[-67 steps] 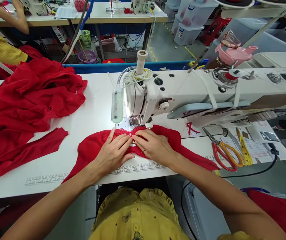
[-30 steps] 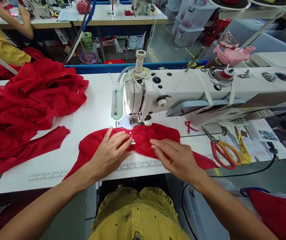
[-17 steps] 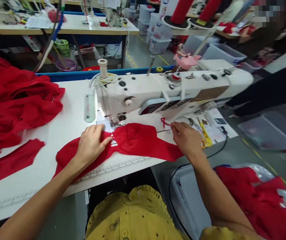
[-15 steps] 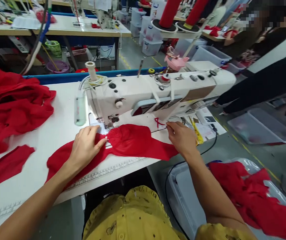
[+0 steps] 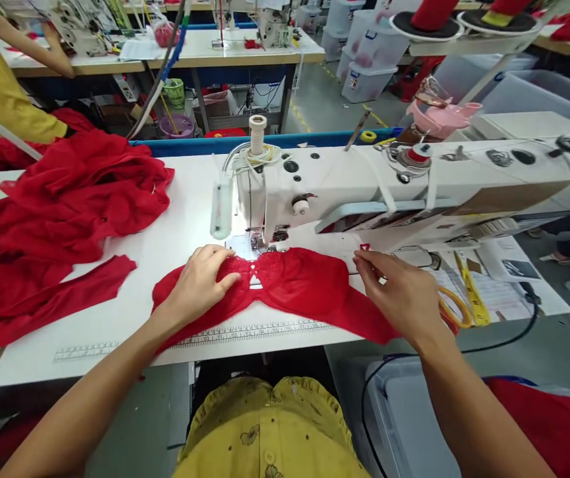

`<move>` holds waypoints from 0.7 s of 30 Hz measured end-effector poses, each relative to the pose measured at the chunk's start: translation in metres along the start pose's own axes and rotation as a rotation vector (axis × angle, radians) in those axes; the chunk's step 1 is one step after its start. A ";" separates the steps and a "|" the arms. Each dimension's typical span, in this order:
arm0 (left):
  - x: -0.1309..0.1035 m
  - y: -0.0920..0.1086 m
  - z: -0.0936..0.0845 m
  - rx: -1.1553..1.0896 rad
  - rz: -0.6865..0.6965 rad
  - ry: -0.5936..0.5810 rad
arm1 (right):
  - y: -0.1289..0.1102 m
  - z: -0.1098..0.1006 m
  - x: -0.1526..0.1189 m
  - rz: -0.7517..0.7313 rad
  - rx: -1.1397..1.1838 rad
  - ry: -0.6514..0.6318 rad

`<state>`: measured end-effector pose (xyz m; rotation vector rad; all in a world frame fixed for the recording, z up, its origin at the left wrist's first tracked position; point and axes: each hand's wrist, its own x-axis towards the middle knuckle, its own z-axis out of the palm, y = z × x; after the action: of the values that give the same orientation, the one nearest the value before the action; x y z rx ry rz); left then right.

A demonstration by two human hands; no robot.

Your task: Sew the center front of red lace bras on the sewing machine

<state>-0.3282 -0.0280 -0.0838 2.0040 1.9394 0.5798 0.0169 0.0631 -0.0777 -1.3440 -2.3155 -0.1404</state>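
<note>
Red two-cupped fabric garment with lace edging (image 5: 304,282) lies spread on the long white worktable (image 5: 190,219), its centre just in front of the presser foot. Across that table stretches the white industrial sewing machine (image 5: 339,179), and off to the person's left slumps a big, rumpled heap of thin red cloth (image 5: 90,192). The person's bare right hand (image 5: 407,292) hovers by the garment's right end, fingers curled toward the thumb; I can't tell whether they pinch anything. The left hand (image 5: 202,275) rests over the left cup, fingers side by side, thumb spread away from them. Beyond the right hand sits a yellow measuring tape (image 5: 472,292), with orange-and-red scissor handles (image 5: 464,307) beside it, partly hidden. Smallest of all, a looped red ribbon (image 5: 365,246) shows just past the right fingertips.
</note>
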 end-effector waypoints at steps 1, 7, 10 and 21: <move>-0.003 0.001 -0.002 0.002 0.007 0.006 | -0.007 -0.001 0.002 -0.019 0.018 0.002; -0.035 0.030 -0.008 -0.109 0.024 0.111 | -0.070 -0.022 -0.002 -0.203 0.569 -0.051; -0.056 0.069 0.002 -0.413 0.163 0.022 | -0.107 -0.035 -0.015 -0.322 1.137 -0.180; -0.084 0.110 0.053 -1.195 -0.033 -0.353 | -0.116 -0.033 -0.054 0.126 1.567 -0.700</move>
<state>-0.2071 -0.1133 -0.0846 1.1627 0.9668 0.9720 -0.0473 -0.0504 -0.0553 -0.6134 -1.7252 1.9556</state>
